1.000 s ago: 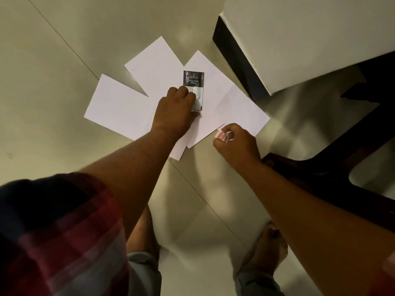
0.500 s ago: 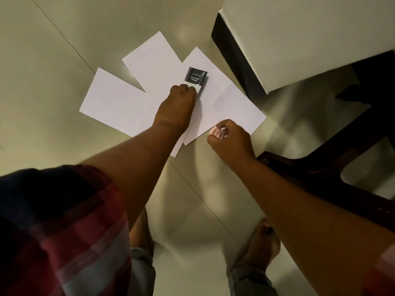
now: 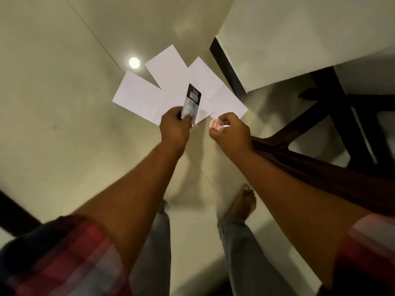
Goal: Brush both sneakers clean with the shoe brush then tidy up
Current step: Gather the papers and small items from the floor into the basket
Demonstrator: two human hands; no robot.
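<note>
No sneakers and no shoe brush are in view. My left hand grips the lower end of a small black and clear packet, lifted off the white paper sheets spread on the floor. My right hand is curled round a small round pinkish clear container, just off the sheets' right corner. Both arms reach down and forward from above.
A pale tiled floor with a bright light reflection beside the sheets. A white table top and dark wooden legs stand to the right. My bare foot is below the hands. A dark edge lies at lower left.
My left hand has picked the packet up off the paper and raised it toward me. My view has risen and pulled back. The right hand still holds the small container.
</note>
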